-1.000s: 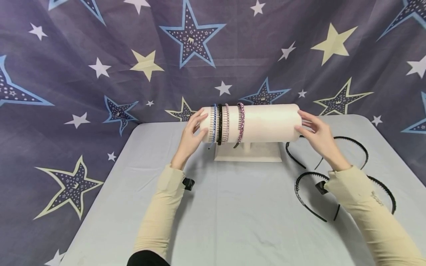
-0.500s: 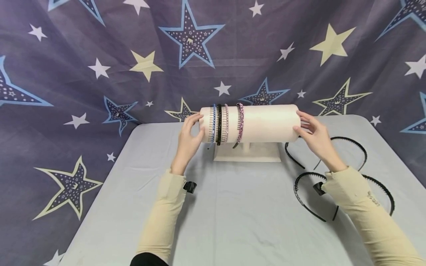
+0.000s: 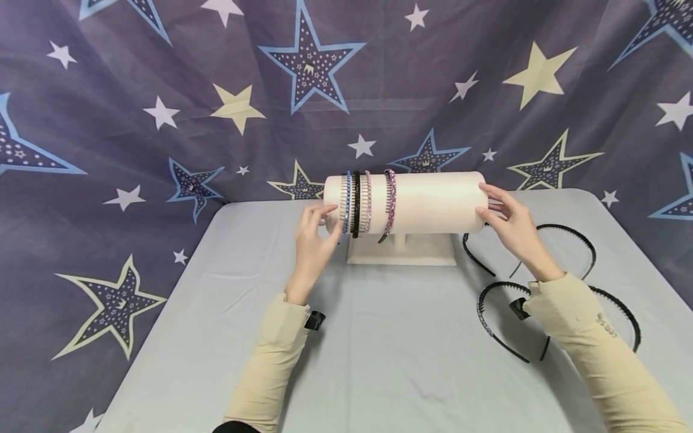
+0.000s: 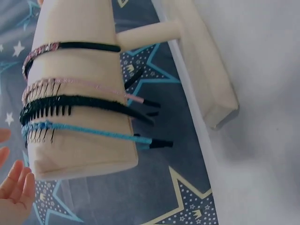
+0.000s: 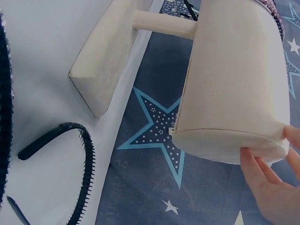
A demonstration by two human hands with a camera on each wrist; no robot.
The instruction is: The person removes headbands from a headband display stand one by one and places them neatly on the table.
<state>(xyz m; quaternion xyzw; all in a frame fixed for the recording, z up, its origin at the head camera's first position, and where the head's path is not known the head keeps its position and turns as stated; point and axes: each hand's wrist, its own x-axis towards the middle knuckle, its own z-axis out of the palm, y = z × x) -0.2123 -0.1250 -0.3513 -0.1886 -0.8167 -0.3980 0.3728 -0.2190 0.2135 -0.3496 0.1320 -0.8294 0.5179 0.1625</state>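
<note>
The white display roll (image 3: 433, 201) lies level on its stand (image 3: 400, 255). Around its left part sit a blue headband (image 3: 347, 204), a black one (image 3: 356, 207), a pale pink one (image 3: 366, 207) and, a little apart, a dark pink one (image 3: 391, 204). My left hand (image 3: 314, 249) is at the roll's left end, beside the blue headband; the left wrist view has its fingers (image 4: 21, 183) spread, with a gap to the roll. At the right end my right hand (image 3: 517, 231) grips the rim with thumb and fingers, its fingertips (image 5: 248, 157) against the end face.
On the right of the grey-covered table (image 3: 379, 361) lie two more dark headbands, one behind (image 3: 568, 227) and one in front (image 3: 489, 291), the latter partly under my right forearm. A star-patterned cloth (image 3: 178, 66) hangs behind the table.
My left hand has come off the roll's left end, then moved down and slightly right towards the blue headband. The right hand keeps its place, and the roll looks unmoved.
</note>
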